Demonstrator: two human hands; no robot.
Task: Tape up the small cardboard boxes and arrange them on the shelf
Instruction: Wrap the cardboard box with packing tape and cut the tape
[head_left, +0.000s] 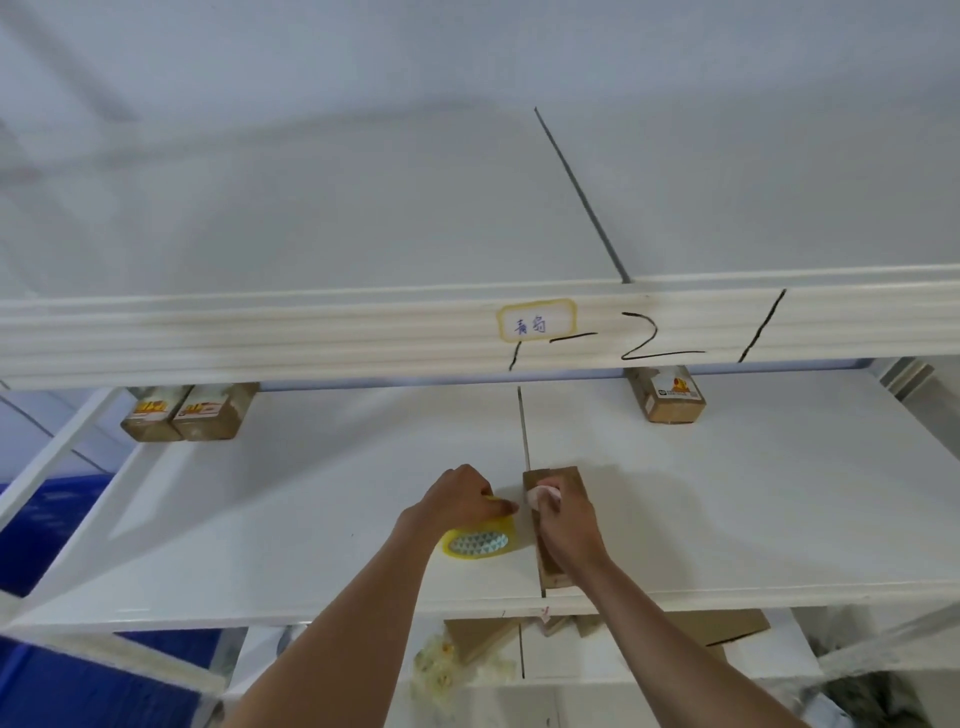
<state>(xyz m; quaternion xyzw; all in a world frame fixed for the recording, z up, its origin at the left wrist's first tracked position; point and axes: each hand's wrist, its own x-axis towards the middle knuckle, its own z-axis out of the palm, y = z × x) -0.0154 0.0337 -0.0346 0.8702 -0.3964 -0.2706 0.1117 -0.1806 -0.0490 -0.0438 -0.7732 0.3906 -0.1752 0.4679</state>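
box: I see the cardboard box (553, 525) on the white shelf (727, 519), near the front edge, long axis running away from me.
right hand: my right hand (566, 530) lies on top, fingers curled, pressing it down.
tape roll: the tape roll (480, 540) sits just left of the box.
left hand: my left hand (462, 496) is closed, pinching the roll's tape end.
next: I judge the strip must cross rightward onto the box.
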